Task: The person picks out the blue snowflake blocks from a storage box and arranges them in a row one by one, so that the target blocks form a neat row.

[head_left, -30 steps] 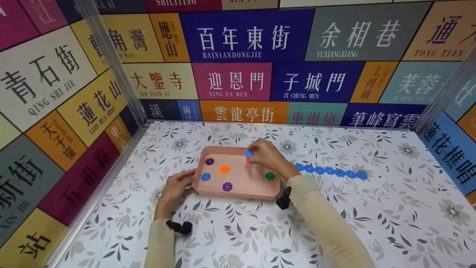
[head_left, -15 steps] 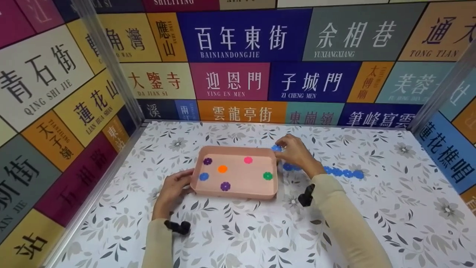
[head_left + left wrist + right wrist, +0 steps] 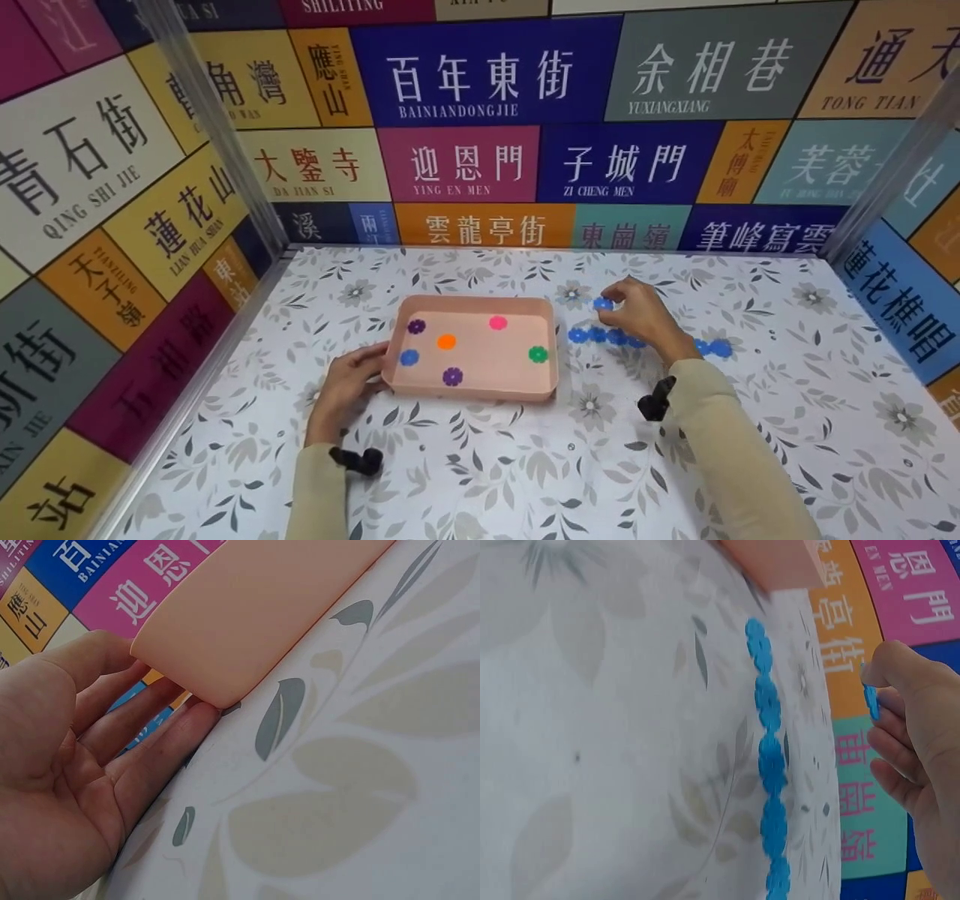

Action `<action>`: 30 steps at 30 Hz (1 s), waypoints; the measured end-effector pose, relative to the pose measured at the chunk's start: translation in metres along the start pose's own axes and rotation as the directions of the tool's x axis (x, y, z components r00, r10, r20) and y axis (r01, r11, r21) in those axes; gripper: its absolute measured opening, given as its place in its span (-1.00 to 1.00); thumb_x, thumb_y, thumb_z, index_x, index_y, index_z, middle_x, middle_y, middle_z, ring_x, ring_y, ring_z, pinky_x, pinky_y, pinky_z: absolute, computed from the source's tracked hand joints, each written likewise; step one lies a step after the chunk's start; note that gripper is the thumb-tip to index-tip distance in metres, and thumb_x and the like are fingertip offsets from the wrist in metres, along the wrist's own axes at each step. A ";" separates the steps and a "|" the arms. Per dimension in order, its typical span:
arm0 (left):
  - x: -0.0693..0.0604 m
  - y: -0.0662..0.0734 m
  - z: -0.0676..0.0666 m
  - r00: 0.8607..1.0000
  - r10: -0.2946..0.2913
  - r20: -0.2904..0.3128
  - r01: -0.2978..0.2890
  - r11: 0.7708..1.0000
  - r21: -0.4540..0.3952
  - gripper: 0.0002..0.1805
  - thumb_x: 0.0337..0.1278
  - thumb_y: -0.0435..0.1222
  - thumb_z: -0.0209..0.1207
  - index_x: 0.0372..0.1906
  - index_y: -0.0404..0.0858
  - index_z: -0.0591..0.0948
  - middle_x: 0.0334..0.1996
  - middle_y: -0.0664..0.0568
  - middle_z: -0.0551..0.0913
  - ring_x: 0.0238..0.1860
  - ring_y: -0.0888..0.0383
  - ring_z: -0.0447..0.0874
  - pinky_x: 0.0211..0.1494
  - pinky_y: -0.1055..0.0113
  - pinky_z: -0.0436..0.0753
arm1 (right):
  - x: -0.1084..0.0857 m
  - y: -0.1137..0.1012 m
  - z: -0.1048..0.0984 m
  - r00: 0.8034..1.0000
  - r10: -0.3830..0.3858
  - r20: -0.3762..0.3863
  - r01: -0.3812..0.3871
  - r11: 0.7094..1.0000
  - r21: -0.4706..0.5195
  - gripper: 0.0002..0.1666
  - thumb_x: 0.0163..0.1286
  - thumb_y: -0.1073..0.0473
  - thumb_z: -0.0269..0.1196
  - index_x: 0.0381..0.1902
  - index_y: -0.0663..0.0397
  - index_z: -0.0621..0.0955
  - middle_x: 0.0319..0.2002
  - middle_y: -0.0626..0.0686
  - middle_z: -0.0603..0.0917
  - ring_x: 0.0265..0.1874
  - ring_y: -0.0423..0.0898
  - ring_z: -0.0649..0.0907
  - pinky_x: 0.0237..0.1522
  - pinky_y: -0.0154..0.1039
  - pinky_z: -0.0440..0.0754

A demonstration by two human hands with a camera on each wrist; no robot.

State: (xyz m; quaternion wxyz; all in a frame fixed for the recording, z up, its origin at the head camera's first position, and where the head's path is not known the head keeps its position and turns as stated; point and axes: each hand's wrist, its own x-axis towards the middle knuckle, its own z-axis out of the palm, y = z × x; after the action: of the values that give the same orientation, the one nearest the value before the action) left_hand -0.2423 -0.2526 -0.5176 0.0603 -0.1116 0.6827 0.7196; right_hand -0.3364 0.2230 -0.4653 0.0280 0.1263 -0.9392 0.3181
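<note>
My right hand (image 3: 643, 319) pinches a blue flower-shaped plastic disc (image 3: 603, 304) between thumb and index finger. It is held just above and behind a row of joined blue flower-shaped discs (image 3: 598, 335), and the hand hides part of that row. In the right wrist view the held disc (image 3: 871, 699) is seen edge-on, apart from the row (image 3: 772, 765). My left hand (image 3: 349, 386) touches the left end of a pink tray (image 3: 469, 393). In the left wrist view its fairly straight fingers (image 3: 150, 742) rest against the tray's corner (image 3: 202, 652).
Inside the tray lie loose flower discs: a blue one (image 3: 409, 358), an orange one (image 3: 446, 342), a pink one (image 3: 498, 323), a green one (image 3: 538, 354) and two purple ones (image 3: 452, 376). A floral cloth (image 3: 510, 465) covers the table; printed panels (image 3: 457, 165) wall it in.
My right hand has lifted the blue disc out of the tray and carried it right, over the tray's edge to the blue row. My left hand stays at the tray's left end.
</note>
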 end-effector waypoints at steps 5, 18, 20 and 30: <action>0.000 -0.001 -0.002 1.000 0.018 -0.002 -0.018 1.000 0.018 -0.53 0.32 -0.32 0.21 0.31 -0.20 0.54 0.28 -0.16 0.59 0.11 -0.01 0.68 0.04 0.20 0.76 | -0.008 0.017 -0.009 0.999 0.043 0.011 -0.043 0.999 0.014 -0.46 0.33 0.08 0.28 0.17 0.31 0.59 0.16 0.36 0.56 0.12 0.27 0.58 0.16 0.22 0.57; 0.001 -0.002 -0.001 0.999 0.040 -0.003 -0.040 0.998 0.043 -0.57 0.36 -0.32 0.18 0.29 -0.23 0.56 0.25 -0.16 0.61 0.09 0.00 0.69 0.00 0.19 0.77 | -0.034 0.054 -0.041 0.990 0.143 0.001 -0.143 0.990 0.008 -0.45 0.35 0.08 0.27 0.17 0.36 0.57 0.16 0.40 0.54 0.18 0.33 0.54 0.21 0.25 0.53; 0.001 -0.002 -0.001 0.999 0.039 -0.004 -0.039 0.998 0.046 -0.57 0.36 -0.32 0.18 0.30 -0.22 0.56 0.26 -0.17 0.60 0.10 -0.01 0.69 0.01 0.20 0.76 | -0.039 0.060 -0.046 0.988 0.152 -0.008 -0.152 0.988 -0.007 -0.44 0.35 0.07 0.28 0.16 0.38 0.57 0.15 0.41 0.53 0.17 0.35 0.54 0.21 0.25 0.53; 0.001 -0.001 0.000 1.000 -0.004 -0.007 0.005 0.998 0.070 -0.55 0.36 -0.27 0.19 0.31 -0.14 0.55 0.30 -0.09 0.58 0.15 0.00 0.66 0.05 0.20 0.75 | -0.066 0.092 -0.066 0.977 0.208 -0.043 -0.210 0.977 -0.040 -0.41 0.34 0.05 0.30 0.14 0.42 0.57 0.12 0.44 0.52 0.14 0.37 0.52 0.22 0.28 0.50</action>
State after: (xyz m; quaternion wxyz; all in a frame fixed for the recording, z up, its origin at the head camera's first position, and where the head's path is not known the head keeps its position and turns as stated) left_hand -0.2433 -0.2529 -0.5186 0.0634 -0.1137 0.7073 0.6948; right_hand -0.2978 0.3476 -0.4754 0.0152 0.0202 -0.9533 0.3009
